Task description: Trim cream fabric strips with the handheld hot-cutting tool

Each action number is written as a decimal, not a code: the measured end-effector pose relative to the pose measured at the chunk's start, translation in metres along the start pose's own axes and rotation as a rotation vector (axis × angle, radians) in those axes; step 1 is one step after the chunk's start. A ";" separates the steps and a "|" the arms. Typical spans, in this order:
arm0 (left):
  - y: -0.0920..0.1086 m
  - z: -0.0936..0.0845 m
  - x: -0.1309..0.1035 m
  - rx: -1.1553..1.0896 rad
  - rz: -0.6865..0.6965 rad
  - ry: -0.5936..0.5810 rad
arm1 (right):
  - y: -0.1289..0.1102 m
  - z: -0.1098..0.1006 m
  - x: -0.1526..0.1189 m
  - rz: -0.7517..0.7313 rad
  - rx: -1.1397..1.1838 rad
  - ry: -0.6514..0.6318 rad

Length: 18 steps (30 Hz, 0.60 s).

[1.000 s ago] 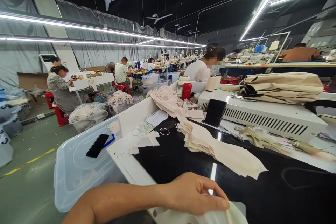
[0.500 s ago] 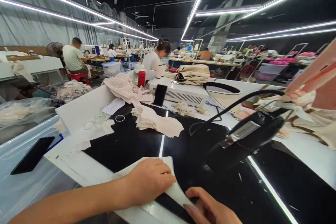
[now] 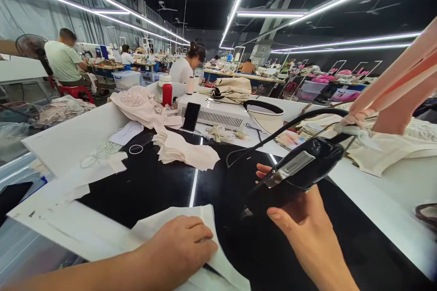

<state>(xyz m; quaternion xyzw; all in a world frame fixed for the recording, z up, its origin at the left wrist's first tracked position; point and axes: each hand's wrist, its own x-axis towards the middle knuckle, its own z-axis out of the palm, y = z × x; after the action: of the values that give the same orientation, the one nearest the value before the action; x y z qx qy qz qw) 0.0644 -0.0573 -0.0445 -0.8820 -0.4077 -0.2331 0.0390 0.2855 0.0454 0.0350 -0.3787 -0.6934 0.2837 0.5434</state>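
Note:
My left hand rests on a cream fabric piece at the near edge of the black work surface, its fingers bent and close together on the cloth. A dark slit shows in the fabric near the fingertips. My right hand reaches around a black corded hand tool with a metal plate and a narrow tip. The thumb stands apart from the tool, and the fingertips show stretched out on its far side. Pink cloth strips hold the tool up above the surface.
A stack of pale fabric pieces lies ahead, beside a white ring and papers. Behind stand a phone, a red bottle and a white vented box. The tool's cable arcs over the surface. People sew beyond.
My right hand has left the near edge of the fabric and moved up and right to the hanging tool. My left hand stays on the fabric. The view has swung right.

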 end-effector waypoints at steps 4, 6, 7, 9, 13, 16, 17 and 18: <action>-0.004 -0.002 0.007 0.020 -0.002 0.016 | -0.017 0.028 0.006 0.018 0.145 0.160; -0.008 0.000 0.012 0.052 -0.002 0.024 | -0.018 0.038 0.006 0.006 0.133 0.242; -0.010 0.002 0.014 0.070 0.003 0.030 | -0.017 0.043 0.006 -0.006 0.142 0.257; -0.013 0.007 0.018 0.111 0.010 0.039 | -0.014 0.050 0.007 -0.030 0.208 0.245; -0.016 0.018 0.017 0.193 0.018 0.051 | -0.006 0.063 0.009 -0.071 0.376 0.217; -0.014 0.021 0.014 0.233 0.027 0.103 | 0.000 0.072 0.011 -0.093 0.454 0.194; -0.013 0.020 0.013 0.241 0.030 0.120 | 0.001 0.075 0.012 -0.098 0.469 0.186; -0.013 0.020 0.013 0.244 0.033 0.130 | 0.003 0.077 0.012 -0.100 0.481 0.177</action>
<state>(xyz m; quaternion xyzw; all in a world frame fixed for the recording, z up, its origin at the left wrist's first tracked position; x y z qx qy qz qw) 0.0699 -0.0346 -0.0580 -0.8604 -0.4149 -0.2376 0.1763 0.2095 0.0587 0.0204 -0.2274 -0.5737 0.3790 0.6896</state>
